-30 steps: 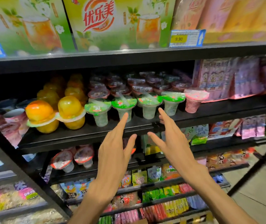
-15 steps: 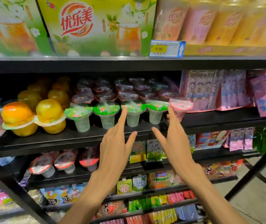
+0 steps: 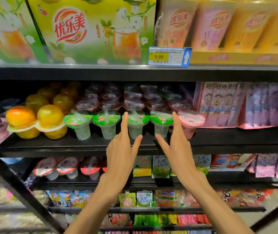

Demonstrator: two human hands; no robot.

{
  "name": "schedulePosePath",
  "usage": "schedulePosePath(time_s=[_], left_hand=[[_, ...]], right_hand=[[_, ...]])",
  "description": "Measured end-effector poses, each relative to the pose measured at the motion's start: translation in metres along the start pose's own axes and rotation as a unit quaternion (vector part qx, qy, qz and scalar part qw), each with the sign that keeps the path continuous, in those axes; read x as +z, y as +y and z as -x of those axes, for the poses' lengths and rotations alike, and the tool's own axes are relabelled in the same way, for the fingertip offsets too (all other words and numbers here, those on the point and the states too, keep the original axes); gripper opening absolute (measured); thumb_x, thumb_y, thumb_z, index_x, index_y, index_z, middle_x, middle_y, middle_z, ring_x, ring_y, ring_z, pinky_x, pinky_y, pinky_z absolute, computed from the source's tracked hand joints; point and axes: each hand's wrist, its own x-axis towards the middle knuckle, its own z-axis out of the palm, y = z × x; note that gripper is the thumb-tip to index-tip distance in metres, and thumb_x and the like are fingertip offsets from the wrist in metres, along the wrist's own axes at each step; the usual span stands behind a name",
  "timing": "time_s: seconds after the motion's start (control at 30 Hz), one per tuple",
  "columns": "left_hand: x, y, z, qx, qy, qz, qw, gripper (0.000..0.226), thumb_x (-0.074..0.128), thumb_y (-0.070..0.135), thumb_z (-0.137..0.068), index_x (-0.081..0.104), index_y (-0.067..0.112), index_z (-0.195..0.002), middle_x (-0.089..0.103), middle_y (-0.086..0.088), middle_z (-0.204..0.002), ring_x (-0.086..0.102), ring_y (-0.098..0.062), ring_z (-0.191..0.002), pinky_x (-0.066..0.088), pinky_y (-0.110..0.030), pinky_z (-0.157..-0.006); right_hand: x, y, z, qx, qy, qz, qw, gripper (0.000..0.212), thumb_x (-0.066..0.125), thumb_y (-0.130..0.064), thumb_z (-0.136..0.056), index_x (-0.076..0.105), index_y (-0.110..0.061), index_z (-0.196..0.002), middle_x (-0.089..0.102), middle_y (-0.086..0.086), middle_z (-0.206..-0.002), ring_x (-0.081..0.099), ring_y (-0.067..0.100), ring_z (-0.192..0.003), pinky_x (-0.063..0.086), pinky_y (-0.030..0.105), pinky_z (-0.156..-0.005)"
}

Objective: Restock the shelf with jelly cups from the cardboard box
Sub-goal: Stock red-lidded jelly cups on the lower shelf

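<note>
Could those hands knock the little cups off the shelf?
Maybe. Both hands, left and right, are open and reach for the green-lid cups in the front row, close to the shelf edge. The cups are narrow at the bottom and wide on top, so a bump could tip one off. The pink-lid cup beside the right hand could get nudged too.
</note>
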Motion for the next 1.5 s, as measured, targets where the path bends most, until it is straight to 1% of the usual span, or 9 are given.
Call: schedulePosePath(time_s=[0.2, 0.47, 0.8, 0.93, 1.03, 1.17, 1.33, 1.43, 1.5], left_hand=[[0.008, 0.003, -0.007, -0.017, 0.012, -0.003, 1.000, 0.088, 0.063, 0.041, -0.101, 0.001, 0.035, -0.163, 0.061, 0.005, -0.074, 0.059, -0.017, -0.062, 0.050, -0.035, -0.057], [0.009, -0.002, -0.008, -0.005, 0.030, 0.014, 0.999, 0.079, 0.063, 0.033, -0.101, 0.011, 0.036, -0.160, 0.062, 0.006, -0.087, 0.061, -0.016, -0.068, 0.047, -0.034, -0.059], [0.010, -0.005, -0.009, -0.004, 0.020, 0.015, 1.000, 0.083, 0.062, 0.033, -0.102, 0.004, 0.038, -0.161, 0.057, 0.006, -0.077, 0.056, -0.015, -0.064, 0.051, -0.037, -0.059], [0.010, -0.003, -0.010, -0.009, 0.017, 0.009, 1.000, 0.085, 0.062, 0.033, -0.102, 0.001, 0.037, -0.162, 0.058, 0.005, -0.078, 0.057, -0.016, -0.065, 0.052, -0.038, -0.060], [0.008, -0.003, -0.004, 0.003, 0.021, 0.014, 1.000, 0.093, 0.062, 0.036, -0.102, -0.008, 0.039, -0.163, 0.063, 0.003, -0.086, 0.057, -0.013, -0.066, 0.047, -0.030, -0.059], [0.003, -0.002, 0.014, 0.048, 0.015, 0.042, 0.998, 0.092, 0.062, 0.040, -0.101, -0.006, 0.037, -0.164, 0.054, 0.002, -0.146, 0.065, -0.012, -0.091, 0.047, -0.021, -0.071], [-0.007, 0.004, 0.040, 0.045, 0.018, 0.048, 0.998, 0.079, 0.059, 0.043, -0.101, 0.012, 0.035, -0.163, 0.046, 0.004, -0.121, 0.059, -0.013, -0.094, 0.054, -0.031, -0.069], [-0.007, 0.018, 0.044, 0.064, 0.015, 0.069, 0.995, 0.073, 0.059, 0.041, -0.102, 0.018, 0.037, -0.162, 0.052, 0.009, -0.121, 0.057, -0.009, -0.109, 0.052, -0.028, -0.086], [-0.003, 0.032, 0.042, 0.082, 0.011, 0.072, 0.994, 0.072, 0.058, 0.042, -0.103, 0.017, 0.038, -0.162, 0.055, 0.012, -0.133, 0.053, -0.005, -0.122, 0.044, -0.021, -0.096]], right_hand=[[0.005, 0.001, -0.007, 0.011, 0.014, -0.033, 0.999, 0.085, 0.068, -0.031, -0.100, 0.011, -0.032, -0.163, 0.029, -0.009, -0.168, 0.027, -0.004, -0.146, 0.031, 0.022, -0.115], [0.007, 0.001, -0.009, 0.006, 0.024, -0.026, 0.999, 0.080, 0.069, -0.026, -0.100, 0.014, -0.036, -0.156, 0.055, 0.000, -0.148, 0.057, 0.015, -0.129, 0.049, 0.042, -0.109], [0.004, 0.007, -0.010, -0.008, -0.012, -0.032, 0.999, 0.081, 0.066, -0.026, -0.102, 0.012, -0.032, -0.163, 0.040, -0.004, -0.163, 0.042, 0.010, -0.144, 0.033, 0.023, -0.109], [0.005, 0.009, -0.012, -0.009, -0.008, -0.009, 1.000, 0.083, 0.065, -0.027, -0.102, 0.009, -0.033, -0.162, 0.062, 0.006, -0.140, 0.063, 0.015, -0.116, 0.047, 0.029, -0.099], [0.001, 0.009, -0.004, -0.014, -0.036, -0.010, 0.999, 0.094, 0.064, -0.029, -0.102, -0.006, -0.038, -0.164, 0.055, -0.006, -0.147, 0.057, -0.001, -0.109, 0.043, 0.023, -0.092], [-0.009, 0.010, 0.010, -0.046, -0.048, 0.001, 0.998, 0.099, 0.064, -0.033, -0.102, -0.014, -0.042, -0.162, 0.032, -0.015, -0.163, 0.048, -0.001, -0.126, 0.037, 0.018, -0.096], [-0.034, 0.018, 0.026, -0.039, -0.043, 0.013, 0.998, 0.093, 0.065, -0.037, -0.100, -0.004, -0.047, -0.163, 0.038, -0.016, -0.159, 0.043, 0.000, -0.140, 0.041, 0.028, -0.110], [-0.054, 0.026, 0.034, -0.030, -0.004, 0.029, 0.999, 0.080, 0.065, -0.038, -0.100, 0.016, -0.038, -0.163, 0.042, -0.022, -0.141, 0.036, -0.013, -0.126, 0.039, 0.023, -0.106], [-0.063, 0.034, 0.034, -0.026, 0.034, 0.038, 0.998, 0.073, 0.064, -0.039, -0.100, 0.025, -0.032, -0.161, 0.047, -0.017, -0.139, 0.044, -0.005, -0.124, 0.045, 0.027, -0.102]])
